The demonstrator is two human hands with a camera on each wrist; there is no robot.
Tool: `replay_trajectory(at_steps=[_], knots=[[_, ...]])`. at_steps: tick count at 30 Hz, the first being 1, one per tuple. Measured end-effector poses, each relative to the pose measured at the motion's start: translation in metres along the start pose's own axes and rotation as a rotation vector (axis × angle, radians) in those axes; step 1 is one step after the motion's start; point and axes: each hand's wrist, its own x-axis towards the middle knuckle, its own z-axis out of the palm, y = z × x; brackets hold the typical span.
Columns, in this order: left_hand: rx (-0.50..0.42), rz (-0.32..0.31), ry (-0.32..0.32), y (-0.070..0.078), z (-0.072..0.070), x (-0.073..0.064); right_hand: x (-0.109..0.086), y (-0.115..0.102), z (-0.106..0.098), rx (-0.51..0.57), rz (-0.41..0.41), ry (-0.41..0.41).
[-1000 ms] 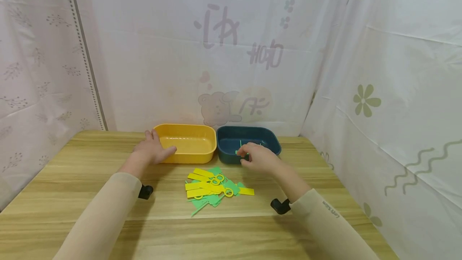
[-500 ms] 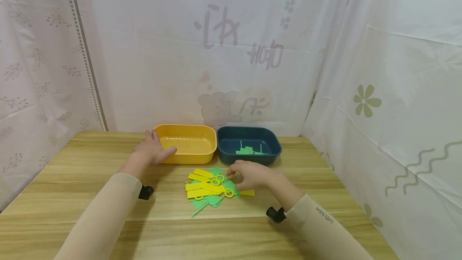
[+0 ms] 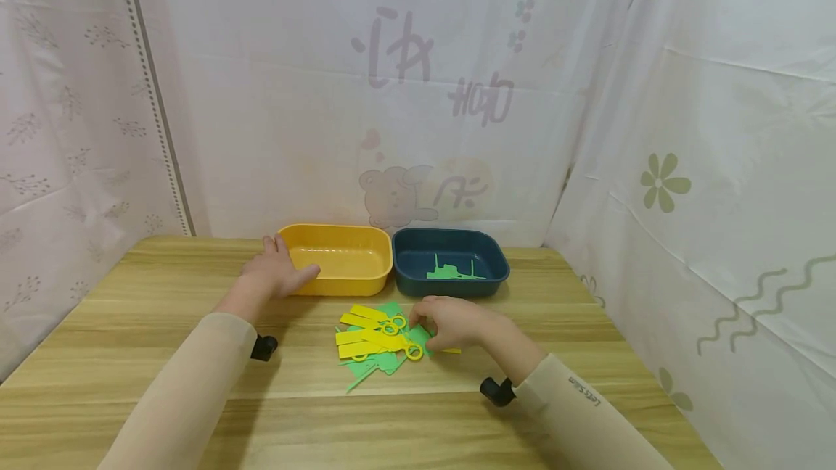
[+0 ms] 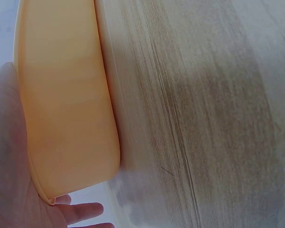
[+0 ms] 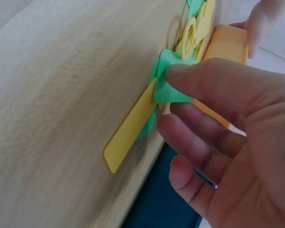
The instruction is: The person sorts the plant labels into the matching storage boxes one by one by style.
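Observation:
My left hand (image 3: 271, 270) rests on the left front corner of the yellow box (image 3: 346, 286). In the left wrist view its fingers (image 4: 85, 209) reach straight out past the box's corner. My right hand (image 3: 451, 321) is at the right side of a pile of thin plastic pieces, in front of the dark blue box (image 3: 447, 287). It pinches a flat green plastic tag (image 5: 171, 92), thumb on its face. A yellow strip (image 5: 130, 133) lies beside that tag. Several yellow strips with ring ends (image 3: 366, 339) lie over green tags (image 3: 385, 363) in the pile.
The two boxes stand side by side at the table's back. Inside the blue one are green pieces (image 3: 451, 273) with thin upright stems. A printed white curtain (image 3: 294, 93) hangs behind and along both sides of the wooden table (image 3: 313, 426).
My right hand has left the blue box, moved toward me and down to the pile, and now pinches a green tag. The left hand has stayed on the yellow box.

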Motion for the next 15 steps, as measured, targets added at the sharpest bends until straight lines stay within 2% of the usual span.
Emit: replay_trajectory(at_steps=[11,15], knots=[[0.017,0.009,0.009,-0.0017,0.0012,0.0019,-0.0036,-0.0014,-0.0056,0.112,-0.026,-0.012],[0.014,0.006,0.011,-0.0026,0.0019,0.0029,-0.0048,-0.0033,-0.0082,0.138,-0.06,-0.012]])
